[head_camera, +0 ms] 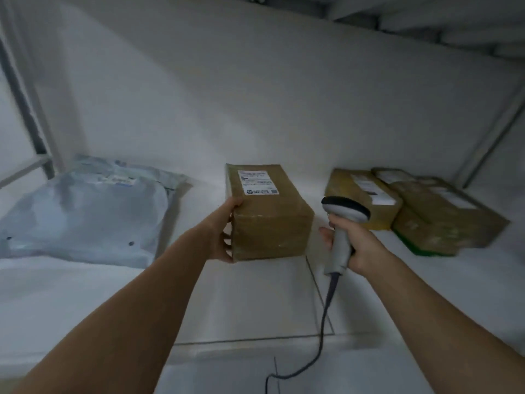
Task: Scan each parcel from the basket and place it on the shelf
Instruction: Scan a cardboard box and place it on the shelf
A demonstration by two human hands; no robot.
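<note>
Left hand (223, 234) fingers clasp the parcel (270, 217) on the shelf (255, 297), gaps either side; right hand (362, 247) fingers wrap the scanner (342, 223)

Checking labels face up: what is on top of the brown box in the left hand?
A white shipping label lies on the brown box, toward its far end. The left hand covers its near left corner.

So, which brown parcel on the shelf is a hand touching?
The lone middle box: the left hand grips its left side. The brown boxes at right lie untouched.
</note>
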